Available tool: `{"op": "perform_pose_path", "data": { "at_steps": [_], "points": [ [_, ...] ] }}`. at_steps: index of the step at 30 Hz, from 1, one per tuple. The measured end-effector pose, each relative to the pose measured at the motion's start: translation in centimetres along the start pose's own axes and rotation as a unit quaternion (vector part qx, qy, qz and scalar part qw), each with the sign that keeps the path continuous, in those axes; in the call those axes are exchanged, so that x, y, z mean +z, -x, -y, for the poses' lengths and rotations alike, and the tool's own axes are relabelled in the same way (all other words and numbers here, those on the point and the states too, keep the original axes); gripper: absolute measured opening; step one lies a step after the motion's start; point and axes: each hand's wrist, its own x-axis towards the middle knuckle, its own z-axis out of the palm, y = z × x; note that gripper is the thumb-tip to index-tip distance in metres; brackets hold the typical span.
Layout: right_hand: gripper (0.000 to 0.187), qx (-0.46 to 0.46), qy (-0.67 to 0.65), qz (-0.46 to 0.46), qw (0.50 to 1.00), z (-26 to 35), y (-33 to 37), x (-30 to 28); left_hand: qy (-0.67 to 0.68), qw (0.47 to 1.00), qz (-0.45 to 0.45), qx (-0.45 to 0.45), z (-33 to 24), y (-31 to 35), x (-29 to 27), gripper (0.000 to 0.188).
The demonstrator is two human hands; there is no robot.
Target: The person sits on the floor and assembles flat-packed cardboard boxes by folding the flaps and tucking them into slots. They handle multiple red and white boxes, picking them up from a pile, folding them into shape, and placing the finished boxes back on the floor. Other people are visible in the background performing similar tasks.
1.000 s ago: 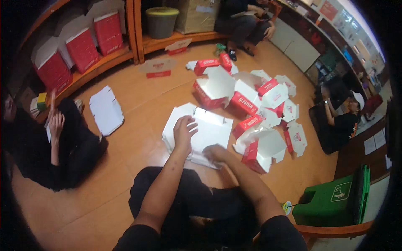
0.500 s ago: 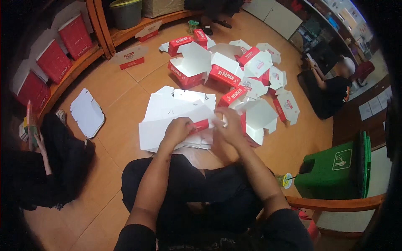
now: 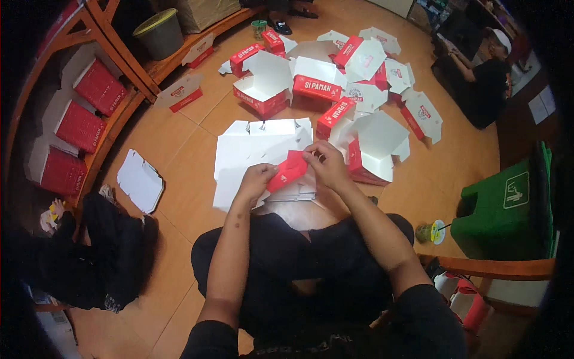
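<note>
I sit on a tan tiled floor. My left hand (image 3: 256, 180) and my right hand (image 3: 324, 163) both grip a flat red-and-white carton blank (image 3: 288, 169), holding it by its red flap just above my lap. Under it lies a stack of flat white carton blanks (image 3: 251, 148), spread on the floor in front of my knees. Just right of my right hand stands a folded, open red-and-white box (image 3: 375, 146).
Several folded open red-and-white boxes (image 3: 317, 84) cluster farther ahead. A single flat blank (image 3: 139, 180) lies at left. Wooden shelves (image 3: 89, 102) hold red boxes at far left. One person (image 3: 478, 78) sits at upper right, another (image 3: 101, 251) at lower left. A green bin (image 3: 508, 206) stands right.
My hands left the flat stack, came together and lifted one blank by its red flap. The view has tilted so the boxes appear nearer.
</note>
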Motion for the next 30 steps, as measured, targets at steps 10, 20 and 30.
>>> {"op": "perform_pose_path", "data": {
  "at_steps": [10, 20, 30],
  "points": [
    [0.016, -0.052, 0.061, 0.095, 0.992, -0.6, 1.9, 3.0, -0.034, 0.998, 0.02, 0.043, 1.0, 0.9, 0.8, 0.018],
    [0.032, 0.157, 0.035, -0.029, 0.987, -4.7, 1.4, 2.6, -0.144, 0.839, -0.337, 0.403, -6.3, 5.7, 6.0, 0.021],
    [0.035, 0.058, 0.071, -0.075, 0.993, -0.3, 2.2, 0.6, -0.081, 0.908, -0.305, 0.277, -4.4, 3.0, 3.7, 0.05]
  ]
}}
